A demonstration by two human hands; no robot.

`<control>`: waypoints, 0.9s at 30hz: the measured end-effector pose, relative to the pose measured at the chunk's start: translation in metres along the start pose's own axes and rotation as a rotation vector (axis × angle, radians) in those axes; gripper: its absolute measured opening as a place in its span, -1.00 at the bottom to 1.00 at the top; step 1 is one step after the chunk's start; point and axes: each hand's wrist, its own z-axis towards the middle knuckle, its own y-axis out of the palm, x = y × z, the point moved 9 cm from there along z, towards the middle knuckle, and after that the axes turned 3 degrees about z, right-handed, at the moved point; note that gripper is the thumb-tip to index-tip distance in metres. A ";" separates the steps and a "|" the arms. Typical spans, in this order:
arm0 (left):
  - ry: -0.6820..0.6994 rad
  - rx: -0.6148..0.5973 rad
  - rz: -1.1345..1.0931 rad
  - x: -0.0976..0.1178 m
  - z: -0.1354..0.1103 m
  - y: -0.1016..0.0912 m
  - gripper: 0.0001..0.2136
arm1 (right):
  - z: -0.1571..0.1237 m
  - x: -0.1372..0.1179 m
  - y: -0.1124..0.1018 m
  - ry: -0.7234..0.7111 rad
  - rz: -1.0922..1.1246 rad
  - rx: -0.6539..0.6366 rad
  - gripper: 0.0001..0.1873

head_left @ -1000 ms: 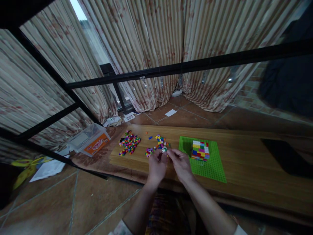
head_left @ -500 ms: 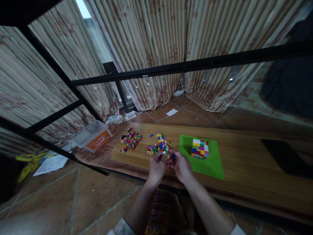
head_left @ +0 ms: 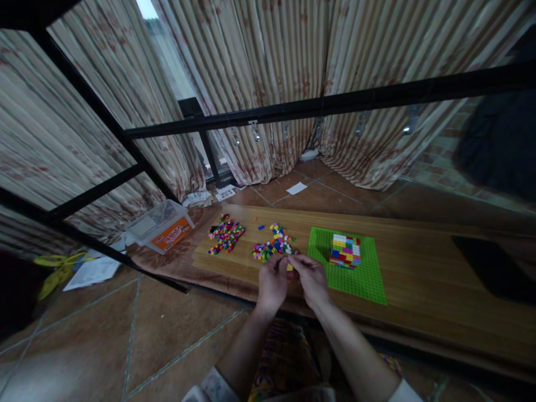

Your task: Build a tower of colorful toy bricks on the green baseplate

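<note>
My left hand and my right hand are held together over the front edge of a long wooden board. Both pinch small bricks between their fingertips; a yellow bit shows between them. Just beyond the fingers lies a loose heap of small coloured bricks. To the right, a green baseplate carries a many-coloured block of stacked bricks. A second heap of bricks lies further left on the board.
A clear plastic box with an orange label sits on the tiled floor at the left, near papers and something yellow. Black metal bars cross above. Striped curtains hang behind. A dark flat thing lies at the board's right.
The hands have drawn slightly nearer to me and closer together, still working small bricks between the fingertips. The view has shifted a little; the heaps and baseplate stay where they were.
</note>
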 end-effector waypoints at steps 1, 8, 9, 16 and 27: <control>0.015 0.017 0.010 0.000 0.000 0.000 -0.79 | 0.000 0.001 -0.001 -0.012 0.005 0.016 -0.66; 0.059 0.143 0.029 -0.011 0.002 -0.003 -0.82 | 0.002 0.011 -0.010 -0.070 0.071 0.168 -0.65; 0.042 0.154 0.007 -0.014 0.002 -0.004 -0.81 | 0.003 0.013 -0.010 -0.058 0.083 0.172 -0.64; 0.029 0.129 -0.070 -0.010 0.006 -0.006 -0.79 | 0.001 0.015 0.000 0.076 0.107 0.006 -0.69; 0.106 0.221 0.322 -0.005 0.007 -0.014 -0.82 | 0.001 0.021 0.002 -0.031 -0.010 0.046 -0.74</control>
